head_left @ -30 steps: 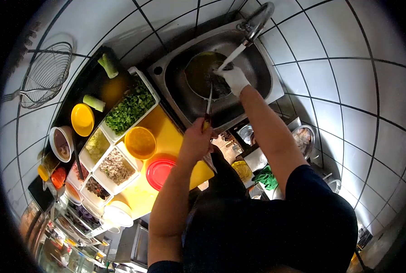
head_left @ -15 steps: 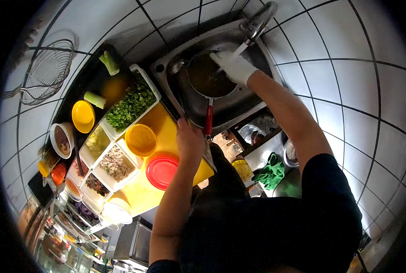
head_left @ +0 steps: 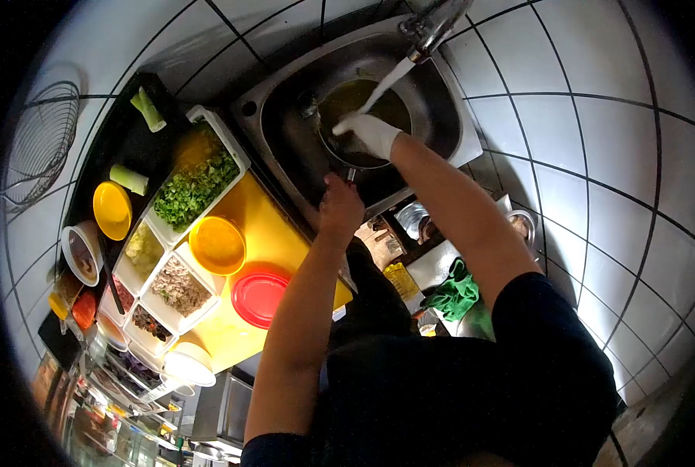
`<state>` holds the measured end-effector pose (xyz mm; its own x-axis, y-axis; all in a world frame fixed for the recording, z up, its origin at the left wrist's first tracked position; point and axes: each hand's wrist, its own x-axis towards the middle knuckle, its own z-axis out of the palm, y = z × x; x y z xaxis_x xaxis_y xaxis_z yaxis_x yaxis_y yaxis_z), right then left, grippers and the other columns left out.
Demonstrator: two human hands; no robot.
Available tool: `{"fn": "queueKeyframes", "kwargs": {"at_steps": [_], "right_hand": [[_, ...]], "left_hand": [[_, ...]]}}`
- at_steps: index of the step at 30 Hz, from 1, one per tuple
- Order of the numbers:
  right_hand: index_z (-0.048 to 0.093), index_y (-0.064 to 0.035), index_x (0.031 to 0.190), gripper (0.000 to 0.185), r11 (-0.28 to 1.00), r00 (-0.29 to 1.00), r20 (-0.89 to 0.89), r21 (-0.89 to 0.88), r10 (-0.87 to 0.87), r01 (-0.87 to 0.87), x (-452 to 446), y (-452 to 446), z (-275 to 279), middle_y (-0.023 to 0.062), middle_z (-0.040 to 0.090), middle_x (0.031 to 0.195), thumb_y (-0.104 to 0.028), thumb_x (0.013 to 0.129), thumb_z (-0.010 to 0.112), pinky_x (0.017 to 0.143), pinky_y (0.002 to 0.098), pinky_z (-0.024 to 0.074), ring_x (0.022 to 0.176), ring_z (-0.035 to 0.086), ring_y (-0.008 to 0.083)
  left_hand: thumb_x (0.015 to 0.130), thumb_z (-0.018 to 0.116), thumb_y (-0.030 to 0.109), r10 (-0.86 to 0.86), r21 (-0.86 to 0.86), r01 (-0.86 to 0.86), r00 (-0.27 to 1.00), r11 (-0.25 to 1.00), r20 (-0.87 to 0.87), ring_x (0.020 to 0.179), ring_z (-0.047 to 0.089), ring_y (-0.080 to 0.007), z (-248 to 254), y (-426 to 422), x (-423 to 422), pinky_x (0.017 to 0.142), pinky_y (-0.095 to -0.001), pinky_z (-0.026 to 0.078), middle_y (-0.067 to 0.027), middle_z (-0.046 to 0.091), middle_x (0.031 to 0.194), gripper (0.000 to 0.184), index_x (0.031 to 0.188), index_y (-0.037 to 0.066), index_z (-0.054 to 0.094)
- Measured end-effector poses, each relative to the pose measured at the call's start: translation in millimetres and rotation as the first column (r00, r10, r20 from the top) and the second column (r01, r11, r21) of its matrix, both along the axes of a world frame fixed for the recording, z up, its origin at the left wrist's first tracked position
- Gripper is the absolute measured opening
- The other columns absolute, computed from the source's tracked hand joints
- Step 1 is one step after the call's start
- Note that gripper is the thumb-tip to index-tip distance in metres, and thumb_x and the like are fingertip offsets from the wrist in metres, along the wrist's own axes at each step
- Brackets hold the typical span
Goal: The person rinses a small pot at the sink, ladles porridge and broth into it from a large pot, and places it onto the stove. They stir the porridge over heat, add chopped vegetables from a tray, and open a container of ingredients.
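Note:
My left hand [head_left: 341, 204] is closed around the handle of a round pan [head_left: 394, 101] that stands in the metal sink [head_left: 285, 156]. Brownish liquid lies in the pan. Over the pan's near part is my right hand [head_left: 369, 135], in a white glove, with its fingers pressed together and pointing left; what they hold, if anything, is hidden. Water runs from the faucet [head_left: 425, 35] into the pan just by the gloved fingers. A shiny metal piece [head_left: 307, 103], perhaps a ladle, rests at the pan's left.
Left of the sink, a yellow board [head_left: 273, 226] bears an orange bowl [head_left: 217, 245], a red lid [head_left: 260, 299] and white containers of chopped greens [head_left: 188, 194] and minced food [head_left: 178, 286]. A green cloth [head_left: 452, 292] lies at the lower right. A wire strainer [head_left: 44, 140] hangs at the left.
My left hand has moved from beside the sink edge onto the pan handle. My gloved hand has come down and nearer over the pan. The view has shifted a little.

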<state>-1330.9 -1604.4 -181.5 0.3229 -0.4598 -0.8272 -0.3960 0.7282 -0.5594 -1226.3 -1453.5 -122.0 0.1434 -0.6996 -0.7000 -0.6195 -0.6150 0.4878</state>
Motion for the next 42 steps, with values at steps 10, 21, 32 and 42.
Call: {"fn": "queueKeyframes", "kwargs": {"at_steps": [10,21,32,42], "right_hand": [[0.037,-0.0068,0.154,0.056,0.971,0.863,-0.499,-0.235,-0.082,-0.043,19,-30,16,0.0171,0.052,0.145,-0.028,0.105,0.055,0.107,0.0387,0.0458,0.132,0.051,0.0261],[0.067,-0.0037,0.123,0.033,0.339,0.551,-0.335,-0.519,0.764,-0.785,-18,1,-39,0.0133,0.067,0.127,-0.021,0.102,0.048,0.103,0.0445,0.0459,0.120,0.061,0.0342],[0.075,-0.0047,0.109,0.024,-0.225,0.226,-0.943,-0.282,0.243,-0.933,-34,-31,-47,0.0125,0.065,0.120,-0.017,0.092,0.063,0.102,0.0402,0.0455,0.118,0.060,0.0308],[0.068,0.0000,0.122,0.041,0.191,0.148,-0.451,0.050,0.880,-0.980,-19,-5,4,0.0171,0.067,0.124,-0.029,0.100,0.048,0.093,0.0474,0.0466,0.108,0.063,0.0333]], "left_hand": [[0.102,0.056,0.031,-0.035,0.036,0.035,0.999,0.999,-0.025,0.105,0.066,-0.0499,-4,-4,21,0.092,-0.0553,0.053,-0.0360,0.067,0.108,0.047,0.125,-0.007,0.042],[0.101,0.051,0.024,-0.393,-0.237,0.484,0.852,0.842,0.345,0.100,0.062,-0.0376,-101,23,30,0.084,-0.0471,0.055,-0.0239,0.065,0.102,0.028,0.114,0.000,0.059],[0.103,0.052,0.036,-0.387,0.025,0.393,0.889,0.919,0.244,0.107,0.068,-0.0465,1,-11,49,0.092,-0.0526,0.054,-0.0318,0.068,0.112,0.044,0.119,-0.004,0.046],[0.102,0.055,0.038,-0.434,-0.048,0.463,0.858,0.885,0.276,0.104,0.069,-0.0460,-41,10,72,0.091,-0.0507,0.056,-0.0324,0.069,0.109,0.047,0.113,-0.007,0.047]]}}
